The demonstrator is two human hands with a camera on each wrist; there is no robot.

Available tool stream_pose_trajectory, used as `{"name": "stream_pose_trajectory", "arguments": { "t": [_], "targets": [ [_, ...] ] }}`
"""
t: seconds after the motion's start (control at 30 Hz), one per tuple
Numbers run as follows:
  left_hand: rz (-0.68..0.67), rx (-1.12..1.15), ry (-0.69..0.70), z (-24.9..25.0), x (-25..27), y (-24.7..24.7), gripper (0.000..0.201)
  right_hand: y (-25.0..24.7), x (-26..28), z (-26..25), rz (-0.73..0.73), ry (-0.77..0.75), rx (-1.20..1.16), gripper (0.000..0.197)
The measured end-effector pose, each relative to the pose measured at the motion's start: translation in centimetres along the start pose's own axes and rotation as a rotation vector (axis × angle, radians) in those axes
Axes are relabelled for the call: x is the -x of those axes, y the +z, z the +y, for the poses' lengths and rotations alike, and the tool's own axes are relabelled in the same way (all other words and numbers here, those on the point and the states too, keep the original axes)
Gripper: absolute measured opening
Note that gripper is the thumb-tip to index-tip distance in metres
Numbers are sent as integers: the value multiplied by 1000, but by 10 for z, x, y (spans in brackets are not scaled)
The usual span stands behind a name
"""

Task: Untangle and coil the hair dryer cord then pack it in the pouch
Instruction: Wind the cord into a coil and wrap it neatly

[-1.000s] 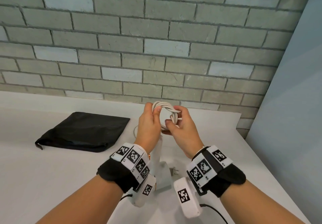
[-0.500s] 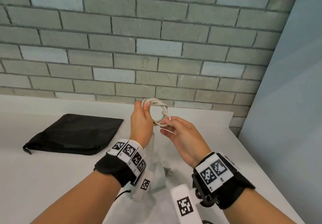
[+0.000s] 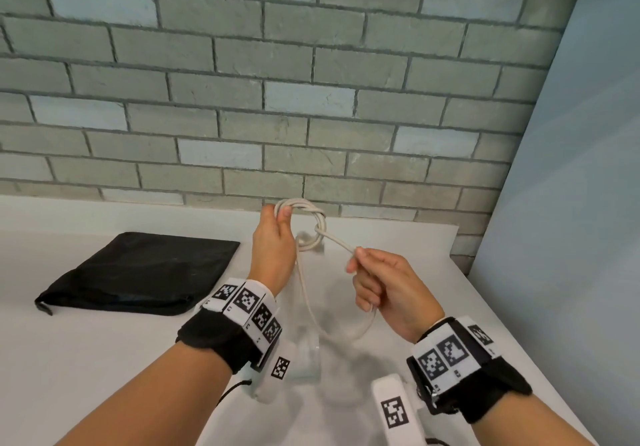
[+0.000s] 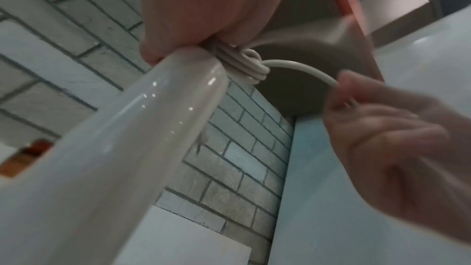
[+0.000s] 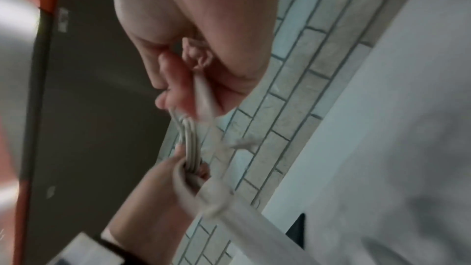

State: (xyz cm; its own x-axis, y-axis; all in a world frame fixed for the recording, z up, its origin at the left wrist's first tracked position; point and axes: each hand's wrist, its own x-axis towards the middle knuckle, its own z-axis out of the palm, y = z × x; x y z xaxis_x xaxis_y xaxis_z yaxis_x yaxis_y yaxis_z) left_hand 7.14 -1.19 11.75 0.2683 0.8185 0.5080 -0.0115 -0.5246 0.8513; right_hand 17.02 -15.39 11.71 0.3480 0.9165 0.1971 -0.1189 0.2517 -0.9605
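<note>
My left hand (image 3: pixel 277 234) holds a small coil of white cord (image 3: pixel 304 208) up above the white table, fingers curled round its loops (image 4: pixel 242 63). My right hand (image 3: pixel 374 272) pinches a free stretch of the cord (image 3: pixel 341 243) that runs out of a wrap around the coil, and pulls it down to the right. More cord (image 3: pixel 311 310) sags below in a blurred loop. The hair dryer's glossy white handle (image 4: pixel 114 148) hangs below the left hand, blurred in the head view (image 3: pixel 304 355). The black pouch (image 3: pixel 145 272) lies flat on the table at left.
A grey brick wall (image 3: pixel 277 99) runs behind the white table (image 3: pixel 69 376). A pale blue panel (image 3: pixel 571 203) bounds the table on the right. The table's right edge slants close past my right wrist.
My right hand has left the coil and drawn a strand of cord out to the lower right. The left hand keeps holding the coil. The view has shifted slightly.
</note>
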Motion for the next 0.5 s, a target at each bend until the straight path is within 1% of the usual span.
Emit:
{"name": "stream_pose_trajectory", "arguments": {
  "t": [0.07,0.13,0.23,0.3,0.37,0.43,0.5],
  "targets": [
    [16,46,-63,-3,-5,-4,26,-12,6,2,-56,49,-46,27],
    [5,59,-94,-4,-9,-7,25,-23,11,3,-113,100,12,27],
    [-27,62,-90,-3,-9,-7,23,-38,17,5,-181,166,286,27],
    [-53,81,-96,-1,-7,-3,23,-45,18,2,-211,181,510,24],
    [-75,118,-121,0,-7,-1,23,-50,16,-2,-242,193,691,24],
    [-99,146,-145,2,-7,-1,23,-55,13,-5,-250,196,809,24],
    [-126,159,-158,3,-6,-1,24,-57,11,-4,-280,177,818,22]
  ]
}}
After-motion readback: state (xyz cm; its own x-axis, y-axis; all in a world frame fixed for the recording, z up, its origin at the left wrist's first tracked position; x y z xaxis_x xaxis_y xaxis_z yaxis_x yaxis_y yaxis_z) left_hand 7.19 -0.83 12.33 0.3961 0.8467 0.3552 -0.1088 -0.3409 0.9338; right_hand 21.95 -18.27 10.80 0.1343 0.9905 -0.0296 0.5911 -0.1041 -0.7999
